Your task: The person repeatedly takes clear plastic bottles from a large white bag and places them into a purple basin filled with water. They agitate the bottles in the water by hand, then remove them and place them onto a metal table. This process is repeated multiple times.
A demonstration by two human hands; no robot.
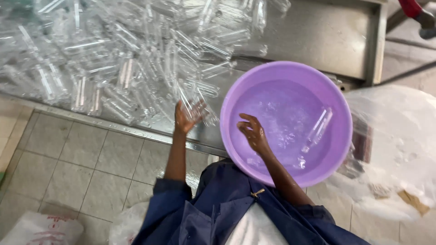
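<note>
My left hand (186, 117) reaches to the edge of a heap of clear plastic bottles (118, 54) on a steel table, its fingers closed around one clear bottle (196, 109). My right hand (252, 132) hovers with fingers spread over the near side of a purple basin (236, 95) that holds water. One clear bottle (318, 129) floats at the basin's right side. Both arms wear dark blue sleeves.
The steel table (318, 36) has a raised rim at its right end. A large clear plastic bag (399, 145) lies to the right of the basin. White sacks (41, 229) rest on the tiled floor (91, 168) at lower left. A red-sleeved person (415, 11) stands top right.
</note>
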